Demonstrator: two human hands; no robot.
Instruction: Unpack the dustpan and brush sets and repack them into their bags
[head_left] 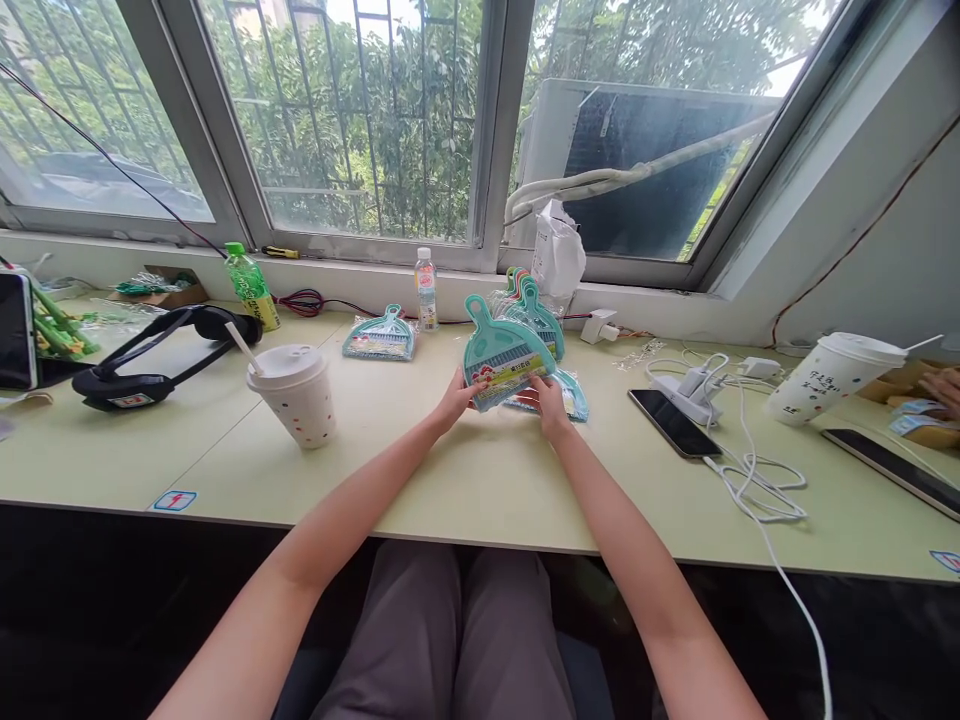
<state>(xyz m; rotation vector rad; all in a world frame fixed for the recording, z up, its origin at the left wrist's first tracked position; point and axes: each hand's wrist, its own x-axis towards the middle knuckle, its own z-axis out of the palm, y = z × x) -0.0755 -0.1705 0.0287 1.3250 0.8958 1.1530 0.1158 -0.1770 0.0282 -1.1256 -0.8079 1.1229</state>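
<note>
As the head camera looks down on the pale yellow-green counter (480,490), both hands are busy with one thing: a mint-green plastic dustpan-and-brush set (504,352) with a looped handle and a yellow printed label, seemingly in clear wrap. It is held over the middle of the counter, tilted, its handle toward the far edge below the window. The left hand (452,402) grips its lower left corner; the right hand (553,404) holds the lower right side, thumb apparently on the front.

Partly behind the right hand, a second, similar packaged set (574,396) lies on the counter. Toward the far edge leans a cluster of looped-handled sets in teal and red (534,300), and to the left of it a separate mint-green wrapped set (380,340) lies near a small clear bottle with a white cap (426,290). A white lidded paper cup with coloured dots (298,400) stands nearer the left corner, and a black-screened phone (671,422) lies to the right.

The step in hand looks like steadying or looking over a single set; whether it is being raised or lowered, I cannot tell. The next move calls for support at both lower corners, since slick wrap could slip, and for clearance over the set beneath.
</note>
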